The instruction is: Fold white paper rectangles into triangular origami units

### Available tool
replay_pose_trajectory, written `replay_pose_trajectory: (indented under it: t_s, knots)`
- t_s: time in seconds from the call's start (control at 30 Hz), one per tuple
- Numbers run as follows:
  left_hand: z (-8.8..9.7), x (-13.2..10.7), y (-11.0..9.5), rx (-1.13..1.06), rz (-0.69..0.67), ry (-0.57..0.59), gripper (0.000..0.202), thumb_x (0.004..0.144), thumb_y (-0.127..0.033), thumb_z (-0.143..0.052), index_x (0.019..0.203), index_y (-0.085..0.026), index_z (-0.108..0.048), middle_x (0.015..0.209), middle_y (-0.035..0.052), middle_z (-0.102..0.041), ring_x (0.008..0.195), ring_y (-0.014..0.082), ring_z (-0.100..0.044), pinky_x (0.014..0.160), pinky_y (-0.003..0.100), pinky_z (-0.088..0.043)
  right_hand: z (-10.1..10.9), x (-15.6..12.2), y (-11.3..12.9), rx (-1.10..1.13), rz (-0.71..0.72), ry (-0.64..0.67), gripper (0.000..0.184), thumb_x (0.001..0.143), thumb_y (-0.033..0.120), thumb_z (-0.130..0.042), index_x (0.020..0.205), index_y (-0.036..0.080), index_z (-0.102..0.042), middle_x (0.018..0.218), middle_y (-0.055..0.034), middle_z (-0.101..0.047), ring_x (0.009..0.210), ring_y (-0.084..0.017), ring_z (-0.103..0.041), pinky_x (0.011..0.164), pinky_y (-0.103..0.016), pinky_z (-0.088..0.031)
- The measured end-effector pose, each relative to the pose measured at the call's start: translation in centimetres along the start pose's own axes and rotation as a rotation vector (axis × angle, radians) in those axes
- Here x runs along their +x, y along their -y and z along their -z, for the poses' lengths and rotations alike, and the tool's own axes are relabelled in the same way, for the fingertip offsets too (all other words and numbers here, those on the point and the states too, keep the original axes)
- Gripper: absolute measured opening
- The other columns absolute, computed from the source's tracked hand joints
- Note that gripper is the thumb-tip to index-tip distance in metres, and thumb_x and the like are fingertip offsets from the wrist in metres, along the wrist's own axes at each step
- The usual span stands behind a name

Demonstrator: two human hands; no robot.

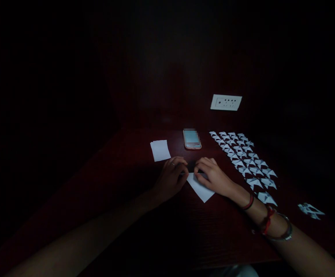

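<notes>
A white sheet of paper (203,190), folded to a triangle with its point toward me, lies on the dark red table under my hands. My left hand (171,177) has its fingers curled, with thumb and forefinger closed at the left end of the paper's far edge. It wears a thin ring. My right hand (212,176) is bent over the same far edge, its thumb and fingers closed on the paper and covering its right part. The fingertips of both hands are partly hidden.
A small stack of white paper squares (160,150) lies beyond my left hand. Behind the hands is a phone (192,139). Several folded white paper pieces (239,152) stand in rows at the right, with a looser paper cluster (311,211) nearer me. A socket plate (226,102) is on the back wall.
</notes>
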State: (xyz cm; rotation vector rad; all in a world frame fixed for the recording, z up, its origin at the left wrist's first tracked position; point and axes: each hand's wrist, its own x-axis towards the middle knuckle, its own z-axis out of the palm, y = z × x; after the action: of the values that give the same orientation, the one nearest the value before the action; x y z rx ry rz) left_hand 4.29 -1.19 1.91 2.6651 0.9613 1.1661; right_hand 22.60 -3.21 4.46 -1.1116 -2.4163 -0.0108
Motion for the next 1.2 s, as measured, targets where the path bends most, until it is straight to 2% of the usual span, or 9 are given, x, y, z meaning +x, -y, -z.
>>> replay_pose_trajectory:
  t_s: [0.27, 0.37, 0.5, 0.6, 0.7, 0.8, 1.2]
  knots:
    - [0.0, -0.4, 1.0, -0.017, 0.114, -0.061, 0.005, 0.079, -0.016, -0.045, 0.077, -0.019, -0.049, 0.099, 0.0022, -0.046, 0.100, 0.0181, -0.040, 0.086, 0.036, -0.034, 1.0, -0.5, -2.7, -0.061, -0.056, 0.046, 0.006, 0.076, 0.020, -0.045, 0.074, 0.017, -0.050, 0.077, -0.0026, -0.050, 0.076, -0.016, -0.044, 0.071, -0.030, -0.029]
    - [0.0, -0.5, 1.4, -0.002, 0.161, -0.073, 0.006, 0.079, -0.017, -0.044, 0.077, -0.019, -0.049, 0.099, 0.0026, -0.047, 0.097, 0.0186, -0.042, 0.083, 0.037, -0.035, 1.5, -0.7, -3.4, -0.105, -0.102, -0.027, 0.008, 0.076, 0.019, -0.043, 0.072, 0.016, -0.050, 0.076, -0.0037, -0.049, 0.076, -0.017, -0.044, 0.070, -0.031, -0.031]
    - [-0.2, -0.4, 1.2, 0.002, 0.120, -0.055, 0.007, 0.079, -0.017, -0.043, 0.077, -0.019, -0.049, 0.099, 0.0032, -0.046, 0.099, 0.0192, -0.041, 0.085, 0.038, -0.035, 1.6, -0.6, -2.2, -0.113, -0.090, -0.136, 0.012, 0.079, 0.022, -0.043, 0.083, 0.017, -0.053, 0.089, -0.0066, -0.051, 0.085, -0.019, -0.044, 0.074, -0.033, -0.032]
    - [-0.3, -0.2, 0.5, -0.015, 0.039, -0.035, 0.006, 0.080, -0.016, -0.043, 0.079, -0.019, -0.048, 0.100, 0.0031, -0.045, 0.104, 0.0188, -0.038, 0.089, 0.038, -0.033, 1.3, -0.3, -0.3, -0.136, 0.000, -0.075, 0.018, 0.078, 0.026, -0.046, 0.092, 0.018, -0.055, 0.099, -0.0080, -0.050, 0.092, -0.021, -0.042, 0.078, -0.035, -0.031]
    - [-0.2, -0.1, 0.1, -0.027, -0.004, -0.017, 0.005, 0.081, -0.017, -0.042, 0.079, -0.020, -0.046, 0.102, 0.0030, -0.044, 0.107, 0.0181, -0.036, 0.092, 0.037, -0.031, 0.9, -0.1, 0.8, -0.152, 0.034, -0.045, 0.016, 0.080, 0.024, -0.043, 0.085, 0.016, -0.056, 0.101, -0.0091, -0.049, 0.094, -0.021, -0.042, 0.080, -0.036, -0.030]
    - [-0.2, -0.1, 0.0, -0.025, -0.008, -0.014, 0.005, 0.081, -0.017, -0.043, 0.079, -0.019, -0.046, 0.103, 0.0031, -0.044, 0.108, 0.0177, -0.036, 0.093, 0.036, -0.031, 0.7, 0.0, 1.0, -0.153, 0.045, -0.037, 0.017, 0.081, 0.021, -0.040, 0.081, 0.015, -0.056, 0.099, -0.0095, -0.050, 0.091, -0.021, -0.042, 0.078, -0.036, -0.031]
    - [-0.1, 0.0, 0.5, -0.019, -0.003, 0.013, 0.006, 0.078, -0.014, -0.044, 0.077, -0.018, -0.048, 0.106, 0.0037, -0.043, 0.107, 0.0184, -0.036, 0.092, 0.036, -0.031, 0.6, -0.1, 0.3, -0.199, 0.068, -0.035, 0.018, 0.082, 0.020, -0.038, 0.085, 0.014, -0.054, 0.093, -0.0089, -0.051, 0.088, -0.020, -0.043, 0.079, -0.036, -0.030]
